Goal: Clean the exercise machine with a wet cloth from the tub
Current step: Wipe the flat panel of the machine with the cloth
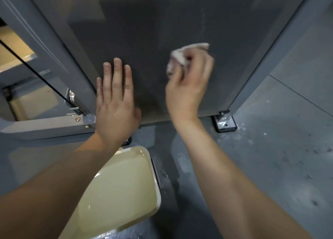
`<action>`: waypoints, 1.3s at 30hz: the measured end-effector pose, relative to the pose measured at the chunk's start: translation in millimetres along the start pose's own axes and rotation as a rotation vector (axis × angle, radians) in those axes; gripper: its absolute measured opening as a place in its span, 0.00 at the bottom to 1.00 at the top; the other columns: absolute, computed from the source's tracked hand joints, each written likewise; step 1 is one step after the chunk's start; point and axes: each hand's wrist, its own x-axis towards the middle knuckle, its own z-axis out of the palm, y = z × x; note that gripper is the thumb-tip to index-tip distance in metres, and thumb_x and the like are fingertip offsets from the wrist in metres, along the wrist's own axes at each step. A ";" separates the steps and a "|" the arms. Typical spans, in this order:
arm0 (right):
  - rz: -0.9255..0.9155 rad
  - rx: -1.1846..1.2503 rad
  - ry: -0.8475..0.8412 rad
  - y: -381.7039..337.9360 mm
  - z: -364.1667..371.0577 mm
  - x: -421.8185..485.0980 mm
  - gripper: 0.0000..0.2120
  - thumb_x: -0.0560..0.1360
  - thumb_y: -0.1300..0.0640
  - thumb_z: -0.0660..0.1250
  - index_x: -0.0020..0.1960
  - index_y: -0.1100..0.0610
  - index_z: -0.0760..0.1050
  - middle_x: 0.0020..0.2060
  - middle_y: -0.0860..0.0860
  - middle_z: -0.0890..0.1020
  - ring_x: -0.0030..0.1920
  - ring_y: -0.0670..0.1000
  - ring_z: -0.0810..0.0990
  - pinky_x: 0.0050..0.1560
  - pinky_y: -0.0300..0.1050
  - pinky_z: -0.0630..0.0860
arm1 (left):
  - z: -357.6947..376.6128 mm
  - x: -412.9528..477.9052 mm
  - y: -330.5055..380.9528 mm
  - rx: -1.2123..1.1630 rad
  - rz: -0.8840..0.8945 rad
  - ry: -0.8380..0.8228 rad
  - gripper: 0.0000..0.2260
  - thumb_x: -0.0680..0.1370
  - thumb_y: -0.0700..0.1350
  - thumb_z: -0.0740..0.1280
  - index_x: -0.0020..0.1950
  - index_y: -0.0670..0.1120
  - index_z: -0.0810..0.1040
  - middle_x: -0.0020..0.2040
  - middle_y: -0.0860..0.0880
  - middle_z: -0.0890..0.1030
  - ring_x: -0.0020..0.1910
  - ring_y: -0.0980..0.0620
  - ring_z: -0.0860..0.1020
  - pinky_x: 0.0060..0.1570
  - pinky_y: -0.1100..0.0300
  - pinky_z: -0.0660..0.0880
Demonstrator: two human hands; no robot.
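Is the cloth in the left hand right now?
No, the right hand grips the cloth against the dark panel, while the left hand lies flat and empty.

Nothing legible: no text, label, brand, number or sign to read (neither on the exercise machine (pixel 162 31) nor on the tub (pixel 159 198)).
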 end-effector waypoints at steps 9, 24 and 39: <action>0.051 -0.070 -0.144 25.0 -2.7 -42.1 0.07 0.77 0.63 0.62 0.54 0.57 0.73 0.56 0.54 0.71 0.51 0.63 0.78 0.53 0.63 0.77 | -3.9 1.4 -7.1 -0.022 0.022 -0.034 0.44 0.71 0.41 0.65 0.84 0.40 0.49 0.84 0.40 0.46 0.83 0.39 0.44 0.80 0.40 0.47; -0.068 -0.035 -0.102 6.6 -5.0 -8.5 0.07 0.75 0.70 0.69 0.50 0.63 0.82 0.50 0.58 0.76 0.51 0.57 0.79 0.53 0.53 0.78 | -4.7 -2.4 -13.9 0.073 0.060 -0.050 0.45 0.71 0.41 0.68 0.84 0.41 0.48 0.84 0.42 0.45 0.83 0.43 0.41 0.80 0.47 0.41; -0.097 -0.116 -0.013 5.6 -4.9 -6.2 0.08 0.76 0.70 0.65 0.54 0.67 0.77 0.56 0.63 0.77 0.59 0.62 0.76 0.62 0.60 0.72 | -4.1 -5.7 -11.2 0.080 0.050 -0.063 0.45 0.70 0.43 0.67 0.83 0.39 0.51 0.84 0.42 0.45 0.83 0.42 0.44 0.81 0.43 0.48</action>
